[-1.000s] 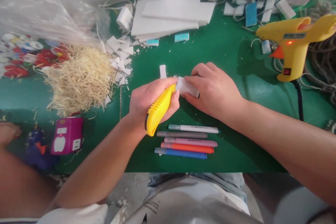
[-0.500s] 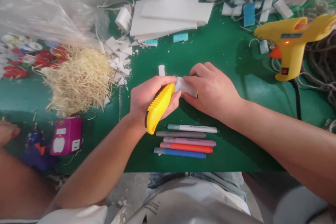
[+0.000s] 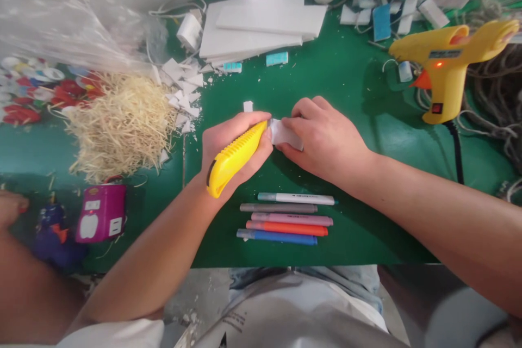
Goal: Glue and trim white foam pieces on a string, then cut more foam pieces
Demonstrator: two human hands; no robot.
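Note:
My left hand [image 3: 228, 141] is closed around a yellow utility knife [image 3: 238, 157], its butt end pointing down and to the left. The knife's tip meets the left end of a small white foam piece [image 3: 285, 135]; the blade itself is mostly hidden by my fingers. That foam piece is pinched between the thumb and fingers of my right hand [image 3: 328, 133], just above the green table. A small white scrap [image 3: 248, 106] lies beyond my left hand. Below the hands several markers [image 3: 289, 219] lie side by side in white, grey, pink, orange and blue.
White foam sheets [image 3: 261, 27] are stacked at the back. On the right stands a yellow hot glue gun [image 3: 442, 65] with its light lit. To the left are a heap of straw [image 3: 122, 125], foam scraps [image 3: 183, 84] and a magenta box [image 3: 101, 212]. Another person's hand [image 3: 12, 207] rests at the left edge.
The knife's butt end has swung left and up, so the knife lies flatter in my left hand. My right hand still pinches the foam piece. The whole view has shifted slightly.

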